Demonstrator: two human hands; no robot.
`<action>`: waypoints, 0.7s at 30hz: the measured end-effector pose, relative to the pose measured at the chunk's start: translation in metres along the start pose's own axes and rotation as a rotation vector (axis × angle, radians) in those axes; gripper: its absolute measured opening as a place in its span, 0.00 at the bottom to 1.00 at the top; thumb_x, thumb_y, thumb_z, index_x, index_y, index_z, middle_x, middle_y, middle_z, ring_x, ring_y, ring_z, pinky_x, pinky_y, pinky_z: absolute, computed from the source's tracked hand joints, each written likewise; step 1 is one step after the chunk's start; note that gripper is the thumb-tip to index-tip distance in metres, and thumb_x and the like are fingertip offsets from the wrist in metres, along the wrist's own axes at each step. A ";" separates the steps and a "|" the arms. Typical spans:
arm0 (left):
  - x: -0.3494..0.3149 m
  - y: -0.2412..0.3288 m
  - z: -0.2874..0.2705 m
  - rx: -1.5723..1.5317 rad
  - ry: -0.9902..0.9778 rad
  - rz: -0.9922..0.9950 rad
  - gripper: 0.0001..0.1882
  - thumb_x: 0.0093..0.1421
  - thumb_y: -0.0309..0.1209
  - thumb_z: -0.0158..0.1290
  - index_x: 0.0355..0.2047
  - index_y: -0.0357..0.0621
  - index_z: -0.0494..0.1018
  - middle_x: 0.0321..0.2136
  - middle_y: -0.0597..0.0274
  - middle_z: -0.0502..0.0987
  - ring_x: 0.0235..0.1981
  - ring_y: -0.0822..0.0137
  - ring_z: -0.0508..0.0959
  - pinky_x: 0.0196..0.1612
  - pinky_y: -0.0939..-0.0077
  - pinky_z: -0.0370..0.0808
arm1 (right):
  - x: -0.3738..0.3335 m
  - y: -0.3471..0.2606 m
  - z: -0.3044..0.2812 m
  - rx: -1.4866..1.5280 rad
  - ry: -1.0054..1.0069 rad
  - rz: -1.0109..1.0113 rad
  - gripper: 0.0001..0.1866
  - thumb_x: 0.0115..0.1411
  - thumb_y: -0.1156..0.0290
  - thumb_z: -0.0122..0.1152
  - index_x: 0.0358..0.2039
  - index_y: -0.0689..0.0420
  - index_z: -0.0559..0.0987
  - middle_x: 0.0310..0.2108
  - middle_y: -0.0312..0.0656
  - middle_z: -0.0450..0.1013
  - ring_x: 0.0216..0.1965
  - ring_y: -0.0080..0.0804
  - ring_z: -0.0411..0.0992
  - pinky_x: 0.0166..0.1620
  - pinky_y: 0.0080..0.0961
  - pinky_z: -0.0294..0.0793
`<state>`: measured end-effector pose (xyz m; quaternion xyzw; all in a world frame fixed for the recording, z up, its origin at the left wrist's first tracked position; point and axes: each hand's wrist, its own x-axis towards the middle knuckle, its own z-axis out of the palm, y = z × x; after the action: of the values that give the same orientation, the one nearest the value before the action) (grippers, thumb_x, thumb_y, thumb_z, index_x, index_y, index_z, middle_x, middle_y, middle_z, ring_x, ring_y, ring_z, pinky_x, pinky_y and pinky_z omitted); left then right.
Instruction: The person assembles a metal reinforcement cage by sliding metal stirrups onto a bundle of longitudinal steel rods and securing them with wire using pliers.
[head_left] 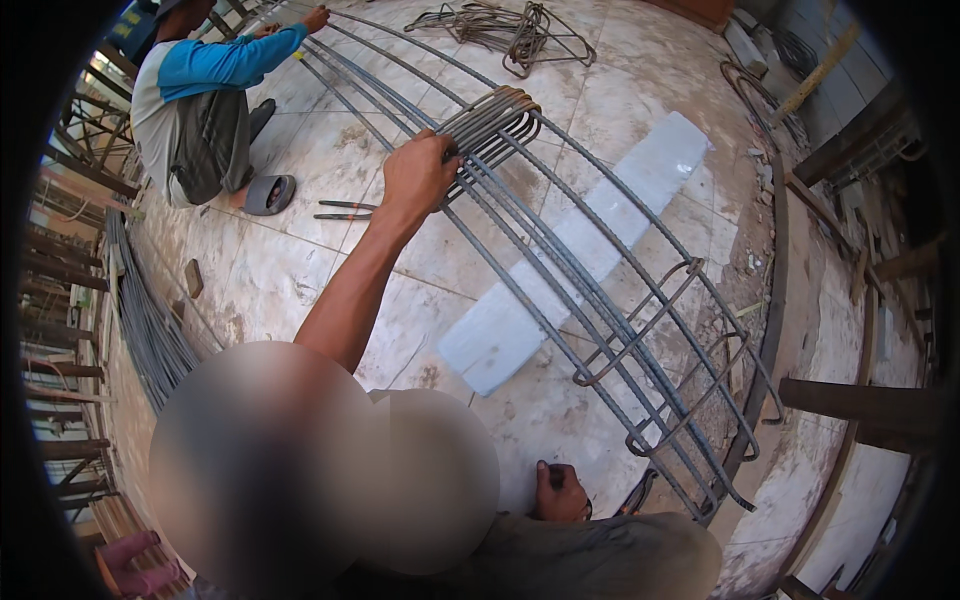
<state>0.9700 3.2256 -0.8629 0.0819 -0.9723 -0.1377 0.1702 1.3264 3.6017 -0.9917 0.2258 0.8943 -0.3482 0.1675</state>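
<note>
My left hand (420,175) reaches far forward and is closed on a stack of bent steel stirrups (500,118), bunched together around the long rebar rods (560,262). The rods run from the far left down to the near right. Single stirrups (660,312) stand spaced along their near end. Low in the view, beside my knee, my right hand (562,493) is curled closed; what lies inside it is hidden. A dark tool with a touch of orange (640,492) shows just right of that hand, partly behind my knee.
A co-worker in blue sleeves (215,75) squats at the far left, a hand at the rods' far end. Loose stirrups (525,38) lie at the back. A pale flat board (500,335) lies beneath the rods. More rods (145,310) run along the left; timber (850,400) juts in at right.
</note>
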 end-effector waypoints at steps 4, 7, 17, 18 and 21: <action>0.009 0.002 0.002 0.002 -0.048 0.053 0.12 0.58 0.35 0.60 0.39 0.43 0.82 0.37 0.51 0.82 0.41 0.47 0.82 0.45 0.53 0.78 | -0.003 -0.003 -0.001 -0.047 0.032 -0.019 0.17 0.59 0.52 0.71 0.36 0.54 0.85 0.30 0.45 0.83 0.35 0.45 0.83 0.40 0.40 0.78; 0.012 -0.005 0.009 0.051 -0.033 0.088 0.12 0.56 0.33 0.58 0.38 0.40 0.81 0.33 0.43 0.84 0.38 0.43 0.84 0.44 0.50 0.79 | -0.001 0.005 0.009 -0.034 0.043 0.001 0.17 0.59 0.52 0.72 0.35 0.53 0.85 0.29 0.45 0.83 0.34 0.44 0.83 0.40 0.40 0.78; 0.025 0.004 0.002 -0.021 -0.211 -0.011 0.16 0.54 0.37 0.59 0.36 0.36 0.81 0.33 0.40 0.83 0.38 0.42 0.84 0.44 0.50 0.79 | 0.001 0.009 0.003 -0.009 0.026 -0.050 0.20 0.59 0.50 0.71 0.35 0.56 0.85 0.28 0.46 0.83 0.32 0.45 0.83 0.37 0.39 0.78; 0.024 0.007 0.002 -0.024 -0.211 -0.007 0.16 0.54 0.37 0.59 0.36 0.36 0.81 0.33 0.40 0.83 0.38 0.42 0.84 0.44 0.50 0.79 | 0.002 0.010 0.002 -0.005 0.029 -0.051 0.20 0.59 0.50 0.71 0.36 0.56 0.85 0.28 0.47 0.83 0.32 0.45 0.83 0.37 0.39 0.78; 0.007 0.013 -0.009 -0.064 -0.221 -0.010 0.18 0.55 0.39 0.61 0.39 0.38 0.82 0.32 0.44 0.84 0.37 0.45 0.84 0.43 0.54 0.79 | 0.003 0.010 0.003 -0.008 0.003 -0.064 0.20 0.59 0.49 0.71 0.36 0.56 0.85 0.29 0.47 0.83 0.33 0.46 0.83 0.38 0.40 0.78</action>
<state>0.9651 3.2346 -0.8488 0.0654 -0.9799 -0.1774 0.0639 1.3302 3.6074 -1.0005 0.1971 0.9026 -0.3495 0.1558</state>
